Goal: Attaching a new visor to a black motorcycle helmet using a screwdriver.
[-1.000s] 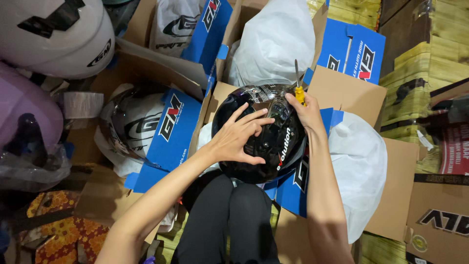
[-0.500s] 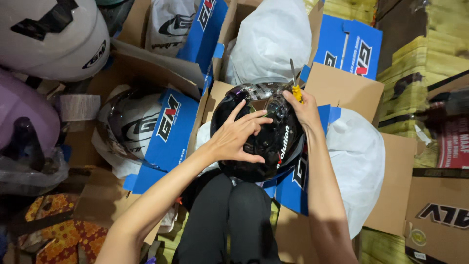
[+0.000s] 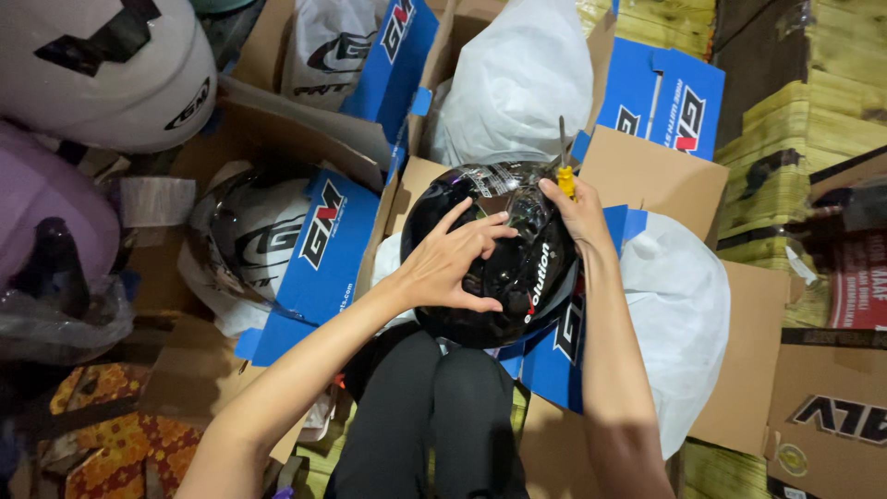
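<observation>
Helmet: black helmet (image 3: 517,268) rests on the lap, between open boxes (image 3: 647,176).
Left hand: left hand (image 3: 448,263) spread flat on the shell, grip apart.
Right hand: right hand (image 3: 577,208) clamped on a yellow-handled screwdriver (image 3: 564,162) at the visor (image 3: 504,180).
Progress: visor seated; fastening looks unfinished.

The left hand (image 3: 450,261) covers part of the glossy black helmet (image 3: 504,268). The right hand (image 3: 577,214) hides most of the yellow-handled screwdriver (image 3: 564,171). The frame's edge cuts off the white helmet (image 3: 102,74) and both elbows.
</observation>
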